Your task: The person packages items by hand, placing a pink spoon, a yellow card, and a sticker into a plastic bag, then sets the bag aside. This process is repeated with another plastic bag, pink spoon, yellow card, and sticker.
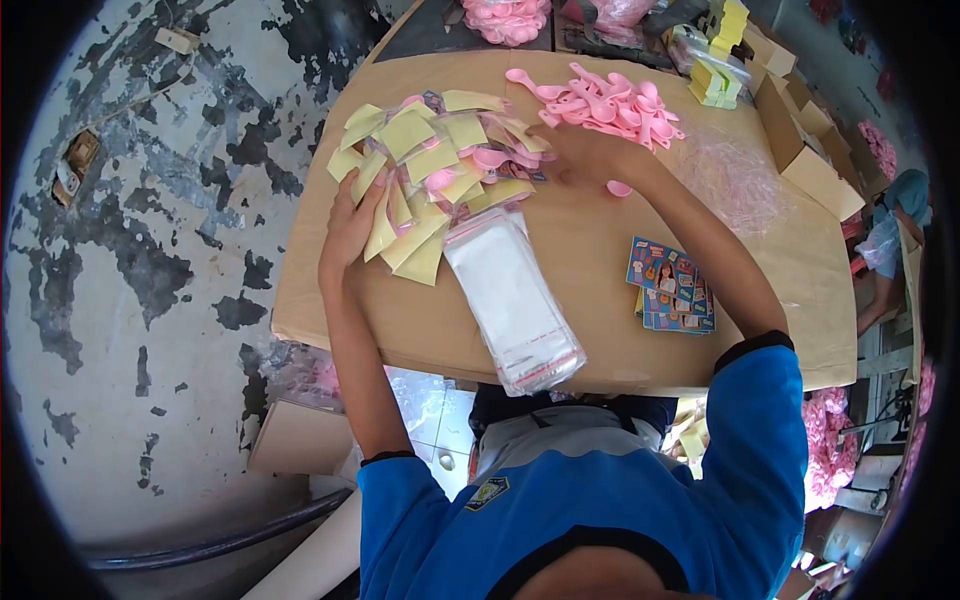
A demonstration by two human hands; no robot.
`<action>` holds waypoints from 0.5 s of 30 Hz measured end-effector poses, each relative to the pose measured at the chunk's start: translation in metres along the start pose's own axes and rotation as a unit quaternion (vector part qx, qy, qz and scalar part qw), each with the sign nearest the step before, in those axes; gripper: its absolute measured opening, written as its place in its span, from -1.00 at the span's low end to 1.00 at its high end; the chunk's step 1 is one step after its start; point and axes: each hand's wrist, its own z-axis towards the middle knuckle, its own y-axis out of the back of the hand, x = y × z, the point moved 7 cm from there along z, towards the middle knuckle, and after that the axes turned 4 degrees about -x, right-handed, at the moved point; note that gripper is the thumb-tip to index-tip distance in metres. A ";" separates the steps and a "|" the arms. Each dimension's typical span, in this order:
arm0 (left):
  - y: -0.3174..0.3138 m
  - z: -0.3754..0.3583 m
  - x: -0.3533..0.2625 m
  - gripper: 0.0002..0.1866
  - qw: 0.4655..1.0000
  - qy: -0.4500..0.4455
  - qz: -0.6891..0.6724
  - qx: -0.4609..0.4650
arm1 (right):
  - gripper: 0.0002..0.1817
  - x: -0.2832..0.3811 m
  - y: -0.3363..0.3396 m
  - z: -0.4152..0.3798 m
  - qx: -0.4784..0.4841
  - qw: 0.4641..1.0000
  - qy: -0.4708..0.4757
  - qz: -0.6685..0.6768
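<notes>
A heap of small packets (430, 165) with pale yellow paper and pink spoons inside covers the left part of the cardboard-topped table. My left hand (350, 222) lies against the heap's left edge, fingers apart and touching the packets. At the heap's right side is my right hand (580, 155), its fingers blurred and partly hidden. Just beyond it lies a pile of loose pink spoons (605, 105), and one single spoon (619, 188) sits below my right wrist. A stack of transparent plastic bags (515, 295) rests in front of me. Printed blue cards (668, 285) are stacked under my right forearm.
Crumpled clear plastic (730, 180) lies on the table's right side near an open cardboard box (810, 150). Yellow paper stacks (715, 80) stand at the back right. A bag of pink items (507, 20) sits at the far edge. Another person (890, 250) is at the right.
</notes>
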 end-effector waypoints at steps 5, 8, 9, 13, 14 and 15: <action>-0.002 0.002 0.004 -0.09 1.000 0.007 0.000 0.000 | -0.61 -0.025 -0.004 0.026 -0.032 0.999 -0.024 0.016; -0.003 -0.001 -0.004 -0.15 0.999 0.007 -0.046 -0.004 | -0.71 -0.026 0.005 0.030 -0.031 0.998 -0.048 0.013; -0.004 -0.004 -0.008 -0.17 0.998 0.007 -0.067 -0.005 | -0.71 -0.027 0.010 0.034 -0.031 0.998 -0.061 0.008; -0.002 -0.010 -0.021 -0.19 0.995 -0.024 -0.088 -0.035 | -0.68 -0.028 0.016 0.036 -0.001 0.995 -0.099 0.017; -0.002 -0.010 -0.022 -0.18 0.995 -0.029 -0.088 -0.034 | -0.67 -0.028 0.018 0.037 0.004 0.994 -0.106 0.022; -0.002 -0.009 -0.021 -0.17 0.995 -0.035 -0.088 -0.033 | -0.64 -0.025 0.018 0.035 0.011 0.996 -0.085 0.027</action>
